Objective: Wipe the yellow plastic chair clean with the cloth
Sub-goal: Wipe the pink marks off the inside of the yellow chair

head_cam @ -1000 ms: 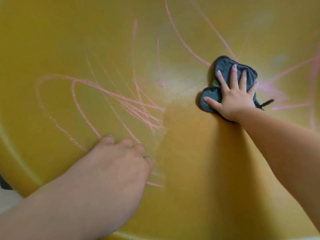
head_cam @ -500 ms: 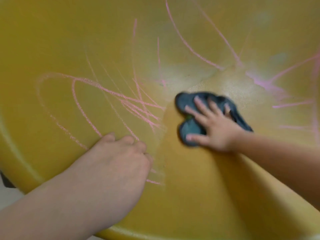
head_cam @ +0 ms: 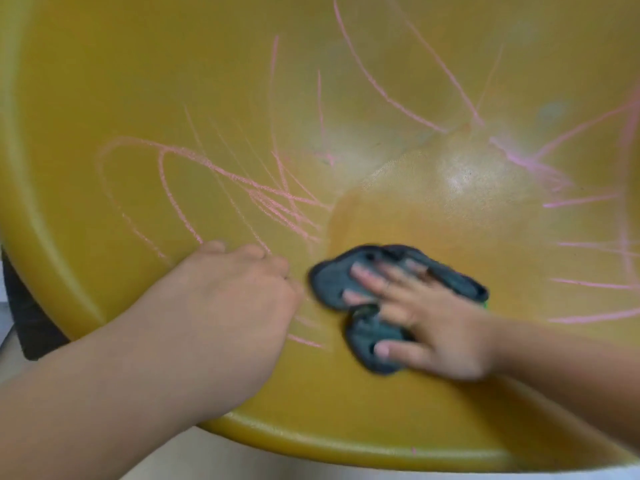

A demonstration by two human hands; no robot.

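Observation:
The yellow plastic chair [head_cam: 173, 81] fills the view, its seat scribbled with pink chalk lines [head_cam: 270, 199] on the left, top and right. A darker, damp band runs down the middle of the seat. My right hand [head_cam: 429, 323] presses flat, fingers spread, on a dark blue-grey cloth [head_cam: 332, 282] near the seat's front edge. My left hand [head_cam: 228, 306] rests on the seat just left of the cloth, fingers curled under, holding nothing.
The chair's rounded front rim [head_cam: 346, 445] curves along the bottom, with pale floor [head_cam: 242, 465] below it. A dark object [head_cam: 27, 313] shows past the rim at the left edge.
My right hand has slid the cloth from the upper right of the seat down toward the front edge, leaving a wiped damp streak. My left hand has stayed in place.

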